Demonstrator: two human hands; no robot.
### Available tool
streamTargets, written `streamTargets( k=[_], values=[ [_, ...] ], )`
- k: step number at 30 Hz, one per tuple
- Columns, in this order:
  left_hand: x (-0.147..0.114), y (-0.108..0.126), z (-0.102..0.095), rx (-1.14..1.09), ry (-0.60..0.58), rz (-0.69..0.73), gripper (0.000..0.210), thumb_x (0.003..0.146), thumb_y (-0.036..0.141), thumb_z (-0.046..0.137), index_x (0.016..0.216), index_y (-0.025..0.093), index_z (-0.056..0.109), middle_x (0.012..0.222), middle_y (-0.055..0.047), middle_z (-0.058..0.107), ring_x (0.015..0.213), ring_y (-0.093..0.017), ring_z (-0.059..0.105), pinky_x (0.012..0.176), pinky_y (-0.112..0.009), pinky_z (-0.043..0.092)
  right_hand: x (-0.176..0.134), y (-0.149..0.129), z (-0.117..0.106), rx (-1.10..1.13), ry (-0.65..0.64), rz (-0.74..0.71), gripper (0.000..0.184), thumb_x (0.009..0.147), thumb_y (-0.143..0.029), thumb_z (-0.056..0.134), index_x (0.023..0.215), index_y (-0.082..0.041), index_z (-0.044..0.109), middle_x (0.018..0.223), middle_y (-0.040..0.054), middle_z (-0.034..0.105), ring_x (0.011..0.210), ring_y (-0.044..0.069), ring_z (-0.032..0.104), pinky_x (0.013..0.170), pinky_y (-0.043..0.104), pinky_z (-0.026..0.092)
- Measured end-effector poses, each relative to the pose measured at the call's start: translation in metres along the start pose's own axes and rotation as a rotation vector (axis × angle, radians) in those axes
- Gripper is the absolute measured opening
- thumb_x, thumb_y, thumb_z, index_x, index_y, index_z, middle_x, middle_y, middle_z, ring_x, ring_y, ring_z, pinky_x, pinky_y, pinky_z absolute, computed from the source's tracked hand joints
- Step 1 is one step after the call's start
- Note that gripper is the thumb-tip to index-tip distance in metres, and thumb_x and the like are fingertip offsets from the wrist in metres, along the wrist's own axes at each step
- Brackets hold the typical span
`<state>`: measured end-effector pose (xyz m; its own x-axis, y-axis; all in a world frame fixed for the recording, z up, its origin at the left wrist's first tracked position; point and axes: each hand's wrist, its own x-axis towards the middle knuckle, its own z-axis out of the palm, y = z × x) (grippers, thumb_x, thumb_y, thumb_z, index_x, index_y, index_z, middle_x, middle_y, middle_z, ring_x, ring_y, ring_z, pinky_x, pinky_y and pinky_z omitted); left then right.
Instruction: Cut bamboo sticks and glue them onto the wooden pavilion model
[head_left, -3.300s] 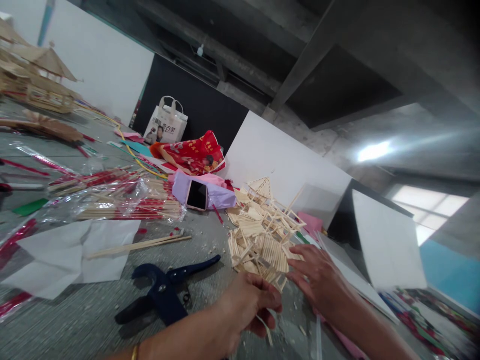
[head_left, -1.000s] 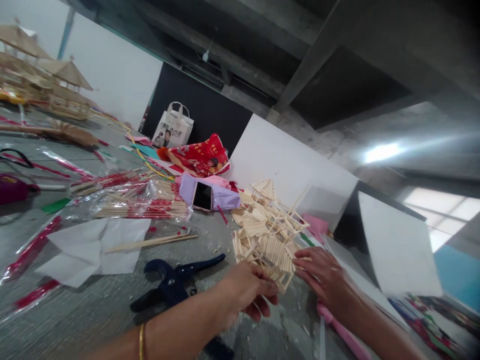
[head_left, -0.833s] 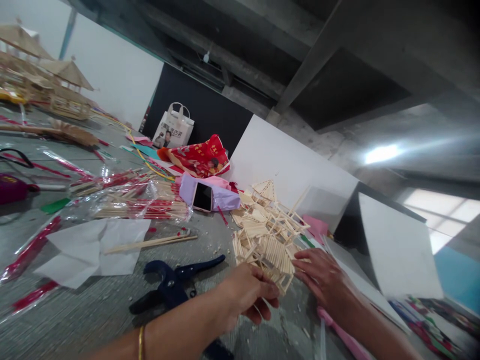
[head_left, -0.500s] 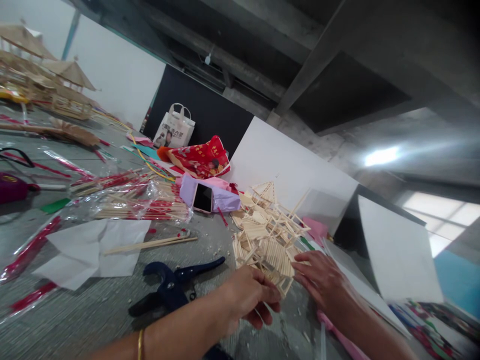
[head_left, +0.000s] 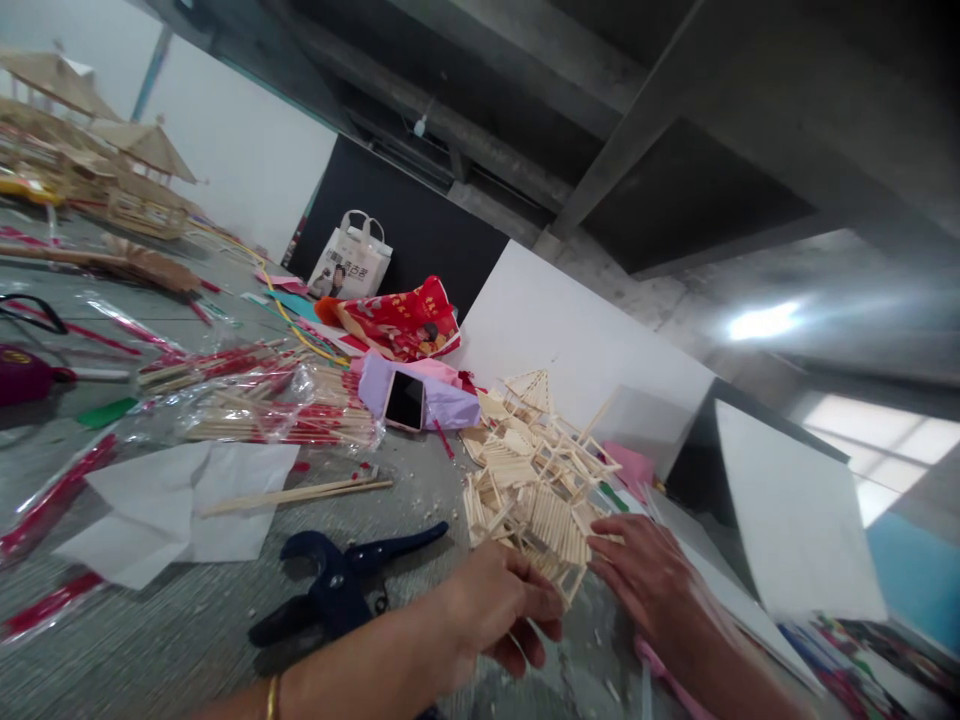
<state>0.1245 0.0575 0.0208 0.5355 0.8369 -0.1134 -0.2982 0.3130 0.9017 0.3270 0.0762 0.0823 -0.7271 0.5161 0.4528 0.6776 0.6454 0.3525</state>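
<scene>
A model building made of thin wooden sticks (head_left: 551,520) stands on the grey table in front of me, with a pointed stick roof (head_left: 529,390) at its back. My left hand (head_left: 506,610) is at its near edge, fingers curled and closed against the sticks; the fingertips' exact hold is partly hidden. At the model's right side is my right hand (head_left: 652,565), its fingers stretched out and touching the edge. A dark blue cutter (head_left: 337,580) lies with its jaws apart, left of my left forearm.
Loose sticks (head_left: 300,495) rest on white paper (head_left: 180,510). Bagged stick bundles (head_left: 285,420), a phone (head_left: 405,400) on purple wrapping and a red bag (head_left: 412,320) lie behind. Finished model houses (head_left: 142,180) stand far left. A white board (head_left: 799,510) leans at right.
The view has shifted slightly. Both hands stay at the model in nearly the same pose, and nothing has been picked up or let go.
</scene>
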Motion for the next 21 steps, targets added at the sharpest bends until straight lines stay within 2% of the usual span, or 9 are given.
streamTargets(
  k=[4,7,10,12,13,15,17,19,21],
  values=[
    [-0.002,-0.003,0.005,-0.062,-0.049,-0.019,0.018,0.062,0.031,0.062,0.064,0.014,0.059,0.063,-0.001,0.060,0.036,-0.005,0.047,0.030,-0.015,0.031,-0.008,-0.025,-0.008,0.010,0.072,-0.101,0.018,0.086,-0.019,0.050,0.102,-0.018,0.057,0.103,0.0101,0.059,0.100,0.023,0.052,0.081,0.038,0.047],
    [-0.003,-0.008,0.009,-0.094,-0.125,-0.026,0.025,0.060,0.037,0.065,0.066,0.013,0.061,0.064,-0.002,0.060,0.037,-0.004,0.047,0.030,-0.014,0.032,-0.016,-0.051,-0.008,0.023,0.173,-0.210,0.021,0.081,-0.013,0.054,0.101,-0.015,0.056,0.098,0.0091,0.062,0.097,0.021,0.056,0.079,0.031,0.049],
    [-0.003,-0.012,0.008,-0.072,-0.168,-0.025,0.028,0.055,0.037,0.071,0.066,0.013,0.059,0.063,-0.001,0.060,0.037,-0.003,0.046,0.030,-0.013,0.032,-0.029,-0.057,-0.007,0.000,0.233,-0.180,0.022,0.081,-0.018,0.055,0.103,-0.016,0.055,0.095,0.0073,0.064,0.091,0.019,0.059,0.076,0.028,0.051],
    [-0.002,-0.013,0.006,-0.044,-0.166,-0.029,0.031,0.055,0.038,0.071,0.067,0.013,0.059,0.064,-0.002,0.061,0.038,-0.003,0.046,0.031,-0.013,0.032,-0.046,-0.041,-0.007,-0.024,0.187,-0.056,0.028,0.084,-0.027,0.053,0.111,-0.019,0.054,0.102,0.0072,0.063,0.096,0.019,0.058,0.077,0.029,0.052],
    [-0.001,-0.012,0.005,-0.029,-0.156,-0.033,0.032,0.055,0.039,0.071,0.069,0.013,0.059,0.065,-0.002,0.062,0.038,-0.003,0.047,0.031,-0.013,0.033,-0.058,-0.028,-0.007,-0.030,0.118,0.033,0.030,0.086,-0.030,0.050,0.114,-0.021,0.053,0.108,0.0073,0.061,0.099,0.020,0.056,0.079,0.032,0.052],
    [-0.001,-0.011,0.004,-0.005,-0.130,-0.022,0.033,0.056,0.039,0.071,0.071,0.013,0.059,0.068,-0.002,0.063,0.039,-0.003,0.048,0.032,-0.013,0.033,-0.085,0.007,-0.003,-0.055,0.002,0.305,0.026,0.087,-0.032,0.044,0.106,-0.022,0.058,0.108,0.0079,0.061,0.099,0.022,0.057,0.081,0.037,0.051],
    [0.000,-0.010,0.004,0.022,-0.113,-0.016,0.033,0.056,0.038,0.072,0.073,0.012,0.059,0.069,-0.002,0.063,0.040,-0.003,0.048,0.034,-0.014,0.033,-0.113,0.041,0.005,-0.107,-0.193,0.546,0.031,0.084,-0.032,0.041,0.103,-0.020,0.061,0.106,0.0108,0.062,0.099,0.026,0.057,0.086,0.043,0.047],
    [0.001,-0.010,0.004,0.061,-0.101,-0.018,0.033,0.056,0.036,0.072,0.074,0.012,0.059,0.069,-0.002,0.063,0.040,-0.003,0.047,0.034,-0.014,0.033,-0.136,0.064,0.018,-0.103,-0.257,0.629,0.030,0.078,-0.031,0.047,0.099,-0.018,0.063,0.100,0.0145,0.064,0.094,0.031,0.059,0.082,0.045,0.047],
    [0.002,-0.011,0.004,0.103,-0.078,-0.021,0.032,0.056,0.035,0.072,0.075,0.012,0.058,0.070,-0.001,0.062,0.040,-0.003,0.047,0.034,-0.014,0.032,-0.151,0.072,0.032,-0.074,-0.301,0.639,0.027,0.075,-0.032,0.051,0.093,-0.019,0.065,0.093,0.0145,0.066,0.088,0.031,0.060,0.079,0.044,0.047]
  ],
)
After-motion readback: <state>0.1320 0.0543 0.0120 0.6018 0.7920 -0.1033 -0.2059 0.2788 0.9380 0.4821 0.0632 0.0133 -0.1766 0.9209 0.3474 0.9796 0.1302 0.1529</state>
